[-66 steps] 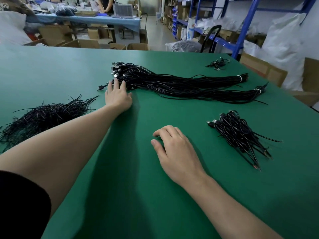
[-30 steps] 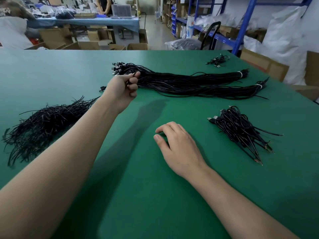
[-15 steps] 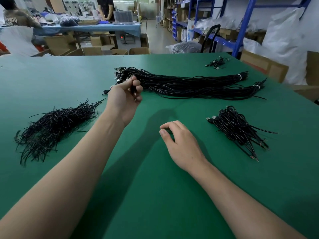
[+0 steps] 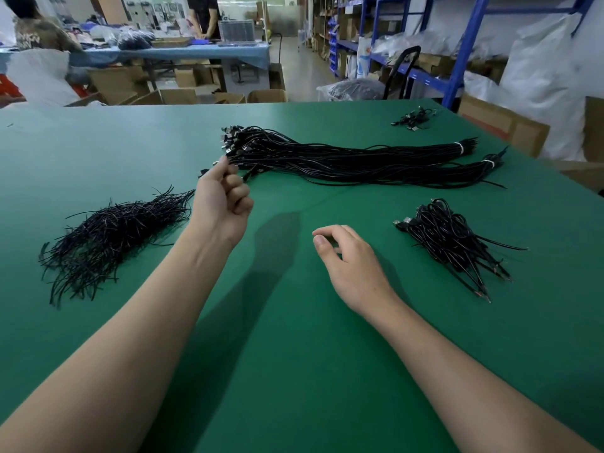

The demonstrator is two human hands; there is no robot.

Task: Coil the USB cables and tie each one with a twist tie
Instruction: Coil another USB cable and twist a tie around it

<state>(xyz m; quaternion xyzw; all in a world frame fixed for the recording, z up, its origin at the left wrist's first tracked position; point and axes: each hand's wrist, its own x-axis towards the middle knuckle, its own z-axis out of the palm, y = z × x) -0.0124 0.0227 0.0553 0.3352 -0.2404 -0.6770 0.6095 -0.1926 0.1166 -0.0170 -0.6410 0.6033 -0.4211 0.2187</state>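
Long bundles of black USB cables (image 4: 353, 158) lie across the far middle of the green table (image 4: 294, 354), bound with white ties at their right ends. My left hand (image 4: 222, 204) is raised at the bundle's near left end, fingers curled, pinching the plug end of one cable (image 4: 248, 173) that runs back into the bundle. My right hand (image 4: 349, 263) rests on the table nearer me, fingers loosely curled and holding nothing. A heap of black twist ties (image 4: 111, 237) lies at the left. A pile of coiled cables (image 4: 451, 240) lies at the right.
A small cluster of cables (image 4: 415, 117) sits near the table's far right corner. Cardboard boxes (image 4: 503, 125) and blue shelving (image 4: 457, 60) stand beyond the right edge. People work at a blue-covered table (image 4: 183, 53) far behind.
My left hand went from lying flat at the bundle's end to curling round one cable end and drawing it toward me. The right hand has barely shifted.
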